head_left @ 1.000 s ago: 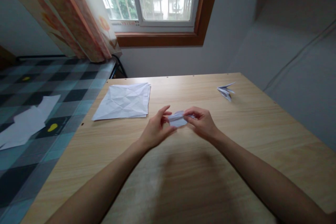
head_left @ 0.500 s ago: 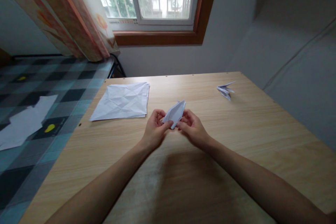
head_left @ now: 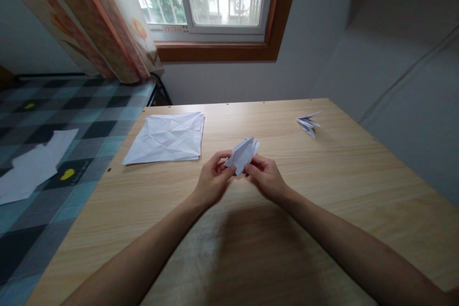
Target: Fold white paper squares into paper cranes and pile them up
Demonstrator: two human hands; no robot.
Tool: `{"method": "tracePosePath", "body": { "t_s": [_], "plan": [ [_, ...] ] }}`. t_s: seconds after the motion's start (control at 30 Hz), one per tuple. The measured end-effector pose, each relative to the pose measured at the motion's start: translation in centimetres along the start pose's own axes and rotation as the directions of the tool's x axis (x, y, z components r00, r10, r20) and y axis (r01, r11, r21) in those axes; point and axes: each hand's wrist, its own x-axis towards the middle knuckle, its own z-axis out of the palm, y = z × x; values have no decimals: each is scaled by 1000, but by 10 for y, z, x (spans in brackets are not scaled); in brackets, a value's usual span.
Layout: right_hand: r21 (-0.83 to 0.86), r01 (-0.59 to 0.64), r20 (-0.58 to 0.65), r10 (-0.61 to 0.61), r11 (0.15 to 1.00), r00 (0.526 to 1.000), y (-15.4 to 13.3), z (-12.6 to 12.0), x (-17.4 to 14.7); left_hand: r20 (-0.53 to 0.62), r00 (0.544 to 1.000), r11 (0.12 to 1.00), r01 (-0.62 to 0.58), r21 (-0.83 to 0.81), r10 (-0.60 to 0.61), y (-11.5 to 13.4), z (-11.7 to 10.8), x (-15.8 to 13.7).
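Note:
Between my two hands is a small piece of folded white paper (head_left: 241, 154), held up in front of me over the wooden table (head_left: 340, 201). My left hand (head_left: 215, 174) pinches its left lower edge, thumb on the near face. On the other side, my right hand (head_left: 264, 174) grips the lower right edge with thumb and fingers. Several layers of the paper show at its upper right. The fingers behind it are partly hidden.
Creased white sheets (head_left: 168, 137) lie stacked at the table's back left. A folded paper figure (head_left: 308, 123) with pointed ends rests at the back right. Left of the table, loose white paper (head_left: 39, 165) lies on a checkered cloth (head_left: 82, 105).
The folded paper has shifted slightly right and turned a little, and more of its layers show at the upper right. Both hands keep hold of it.

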Motion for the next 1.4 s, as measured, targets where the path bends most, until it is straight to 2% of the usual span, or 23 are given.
{"method": "tracePosePath", "body": {
  "t_s": [0.27,0.5,0.67,0.83,0.97,1.13,1.2,1.33,1.4],
  "plan": [
    [31,-22,-18,22,999,1000,5,-5,1,-34,999,991,34,-133,-39,-3,-2,1],
    [94,-85,45,81,992,996,-4,-2,1,-42,999,999,13,48,-11,1,-1,-1],
    [139,-121,16,120,983,993,4,-3,2,-59,994,991,-83,103,89,4,-1,-1],
    [239,-130,-9,136,962,991,7,-2,4,19,997,993,-77,95,75,9,-2,-1],
    [226,-140,-22,149,964,989,5,-1,5,53,998,998,-32,44,30,10,-2,-2],
    [186,-119,-61,132,975,989,10,-4,5,30,999,983,-32,183,27,7,-4,1],
    [200,-118,-76,135,973,988,11,-4,4,8,1000,991,-15,137,14,4,-5,2],
    [198,-105,-123,131,975,984,8,-4,6,-36,996,992,76,-103,-81,0,-5,3],
    [169,-104,-146,129,980,981,5,-3,8,-15,994,986,110,-128,-113,0,-3,2]
  ]
}}
